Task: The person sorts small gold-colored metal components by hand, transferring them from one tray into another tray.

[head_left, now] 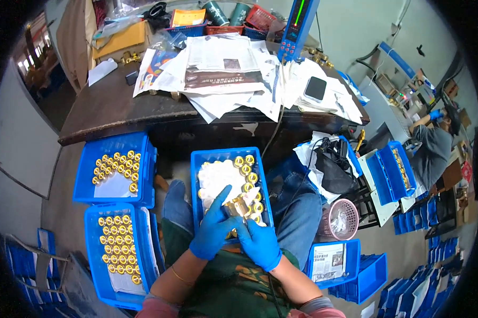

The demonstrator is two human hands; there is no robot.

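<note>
1. Left gloved hand (213,229) and right gloved hand (260,245), centre frame, together grip one yellow brass ring fitting (238,206).
2. Blue plastic lap crate (196,175): partly filled.
3. Two blue crates at left (85,185): rows incomplete.

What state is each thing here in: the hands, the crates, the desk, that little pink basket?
Left hand: gloved, on a brass fitting.
Right hand: gloved, touching the same fitting.
Lap crate: partly filled.
Two left crates: fittings in rows.
Desk: strewn with papers.
Pink basket: upright.
</note>
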